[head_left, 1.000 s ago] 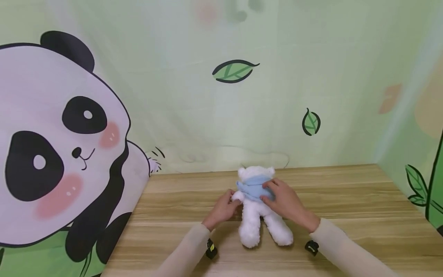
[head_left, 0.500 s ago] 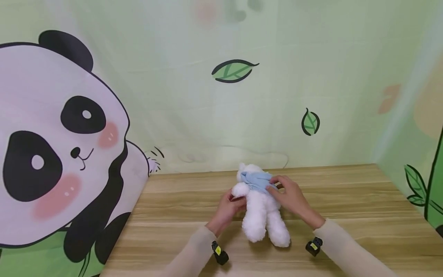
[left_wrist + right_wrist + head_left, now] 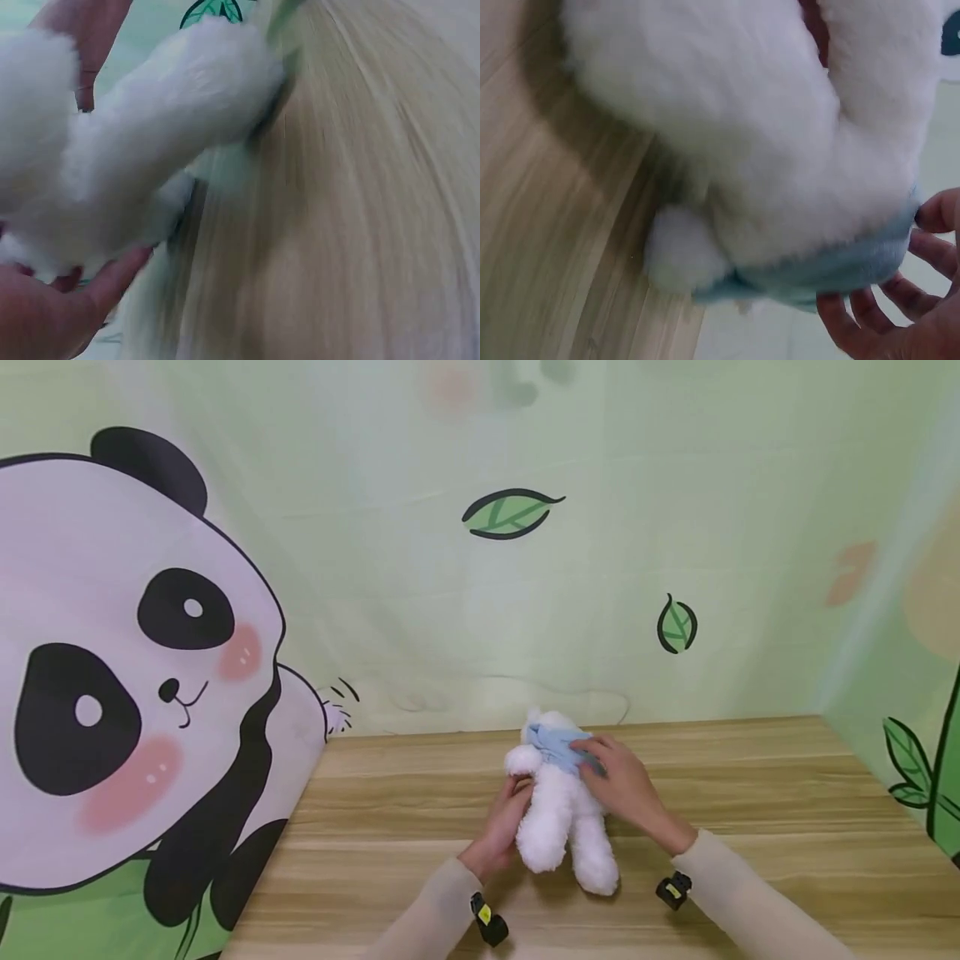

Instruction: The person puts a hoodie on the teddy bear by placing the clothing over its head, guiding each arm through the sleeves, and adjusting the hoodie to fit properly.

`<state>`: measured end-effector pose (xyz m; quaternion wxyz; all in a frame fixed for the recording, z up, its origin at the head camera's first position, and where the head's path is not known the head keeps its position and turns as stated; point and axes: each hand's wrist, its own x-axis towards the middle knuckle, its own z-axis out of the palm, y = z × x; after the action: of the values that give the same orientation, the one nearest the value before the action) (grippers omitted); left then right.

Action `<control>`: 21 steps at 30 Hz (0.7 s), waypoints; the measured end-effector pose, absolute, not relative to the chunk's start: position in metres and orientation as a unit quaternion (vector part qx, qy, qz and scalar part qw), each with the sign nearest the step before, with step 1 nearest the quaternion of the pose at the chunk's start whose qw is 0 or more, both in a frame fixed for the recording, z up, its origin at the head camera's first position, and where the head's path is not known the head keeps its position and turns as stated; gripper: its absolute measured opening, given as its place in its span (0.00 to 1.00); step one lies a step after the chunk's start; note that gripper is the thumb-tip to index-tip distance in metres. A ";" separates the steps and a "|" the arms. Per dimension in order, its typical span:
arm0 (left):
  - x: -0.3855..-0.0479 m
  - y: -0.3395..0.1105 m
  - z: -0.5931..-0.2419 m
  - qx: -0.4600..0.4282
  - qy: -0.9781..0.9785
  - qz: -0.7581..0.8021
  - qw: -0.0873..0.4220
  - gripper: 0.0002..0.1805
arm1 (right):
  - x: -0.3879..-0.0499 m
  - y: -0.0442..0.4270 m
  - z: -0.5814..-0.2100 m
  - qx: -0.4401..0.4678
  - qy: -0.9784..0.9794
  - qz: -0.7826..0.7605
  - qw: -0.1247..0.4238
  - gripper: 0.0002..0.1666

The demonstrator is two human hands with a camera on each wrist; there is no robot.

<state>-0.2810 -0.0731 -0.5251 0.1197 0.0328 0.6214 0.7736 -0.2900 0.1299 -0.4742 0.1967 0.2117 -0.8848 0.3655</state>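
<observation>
In the head view a white plush toy [image 3: 555, 810] with a blue cloth [image 3: 558, 746] round its upper body is turned partly onto its side, legs toward the camera. The left hand [image 3: 504, 827] grips its left side, below the raised arm. From the right, the right hand [image 3: 626, 783] holds it at the cloth. In the left wrist view the left hand's [image 3: 64, 311] fingers curl against the white fur [image 3: 150, 127]. The right wrist view shows the right hand's [image 3: 907, 315] bent fingers on the blue cloth [image 3: 832, 274]. The toy's face is hidden.
A wood-grain table [image 3: 750, 810] lies under the toy. Behind it hangs a pale green backdrop [image 3: 390, 568] with printed leaves and a large panda [image 3: 97, 610] at the left. Dark wrist devices sit at the left sleeve [image 3: 442, 906] and the right sleeve [image 3: 742, 885].
The toy has turned from lying nearly square to the camera onto its side. The left hand has let go of its arm and moved lower, under its side; the right hand stays at the cloth.
</observation>
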 end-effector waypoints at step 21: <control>-0.266 -0.082 -0.490 0.191 0.840 0.507 0.035 0.21 | -0.291 0.153 -0.492 0.069 -0.876 0.470 -0.080 0.42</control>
<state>-0.2656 -0.0823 -0.4904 0.0345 0.1909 0.8400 0.5067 -0.2908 0.1534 -0.4918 -0.0797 0.0686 -0.8762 0.4703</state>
